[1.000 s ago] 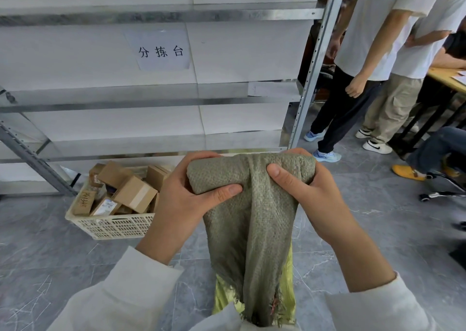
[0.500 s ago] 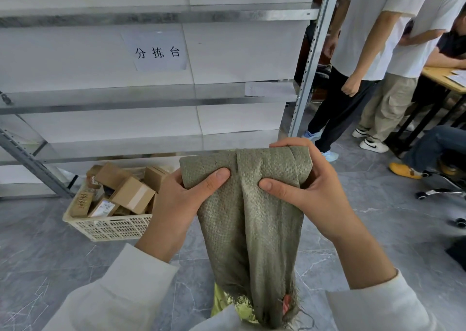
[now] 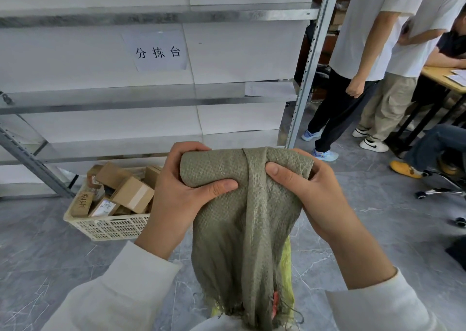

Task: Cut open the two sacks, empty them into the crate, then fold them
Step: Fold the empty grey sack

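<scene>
A grey-green woven sack point(image 3: 242, 232) hangs in front of me, folded over at its top edge, its frayed end near the bottom of the view. My left hand point(image 3: 181, 194) grips the top left of the fold, thumb pressed across the front. My right hand point(image 3: 310, 192) grips the top right, thumb on the front too. A yellow sack point(image 3: 287, 280) shows behind the grey one, mostly hidden. The cream plastic crate point(image 3: 108, 226) stands on the floor to the left, holding several cardboard boxes.
A metal shelving rack point(image 3: 306, 76) backed with white sheets and a paper sign point(image 3: 157, 52) stands ahead. At the right stand two people point(image 3: 373, 53) beside a wooden table point(image 3: 441, 76); a seated person's leg and a wheeled chair base point(image 3: 438, 192) are nearby. Grey tiled floor.
Both hands have shifted their hold on the sack's top fold, dipping slightly and coming back up; the sack's lower end has swung a little. The crate has not moved.
</scene>
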The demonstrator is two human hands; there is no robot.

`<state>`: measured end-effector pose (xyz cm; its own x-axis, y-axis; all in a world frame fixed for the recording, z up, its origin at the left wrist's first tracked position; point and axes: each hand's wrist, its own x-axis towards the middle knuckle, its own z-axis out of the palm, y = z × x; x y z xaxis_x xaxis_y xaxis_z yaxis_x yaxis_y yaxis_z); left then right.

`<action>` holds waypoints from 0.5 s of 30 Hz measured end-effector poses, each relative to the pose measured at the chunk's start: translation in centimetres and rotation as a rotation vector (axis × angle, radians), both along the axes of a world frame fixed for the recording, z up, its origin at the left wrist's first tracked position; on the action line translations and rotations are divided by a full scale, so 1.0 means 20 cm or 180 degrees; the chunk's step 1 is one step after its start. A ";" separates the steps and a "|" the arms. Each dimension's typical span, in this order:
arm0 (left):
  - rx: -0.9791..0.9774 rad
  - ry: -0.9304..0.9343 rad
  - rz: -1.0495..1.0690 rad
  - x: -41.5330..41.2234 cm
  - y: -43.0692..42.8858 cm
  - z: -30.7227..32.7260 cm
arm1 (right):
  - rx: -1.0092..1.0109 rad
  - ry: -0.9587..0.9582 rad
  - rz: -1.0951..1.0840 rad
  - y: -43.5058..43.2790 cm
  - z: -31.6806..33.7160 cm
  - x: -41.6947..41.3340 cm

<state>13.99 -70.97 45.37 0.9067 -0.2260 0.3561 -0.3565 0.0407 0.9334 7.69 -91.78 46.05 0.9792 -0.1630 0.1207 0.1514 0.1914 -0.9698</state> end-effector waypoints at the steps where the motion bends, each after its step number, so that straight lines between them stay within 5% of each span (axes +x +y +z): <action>1: -0.0099 0.0157 0.0059 0.01 0.00 -0.01 | -0.0053 -0.0039 0.0069 0.00 0.00 0.00; 8: -0.0867 0.0897 -0.0024 0.01 -0.01 -0.04 | -0.0538 -0.0452 0.0272 0.01 0.00 -0.01; 15: -0.0809 0.1244 -0.0211 0.00 0.00 -0.01 | -0.0919 -0.0533 0.0032 0.01 -0.02 -0.01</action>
<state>14.02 -70.96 45.17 0.9704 -0.2379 0.0426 0.0307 0.2963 0.9546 7.54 -91.61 45.70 0.9432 -0.0891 0.3200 0.3129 -0.0853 -0.9460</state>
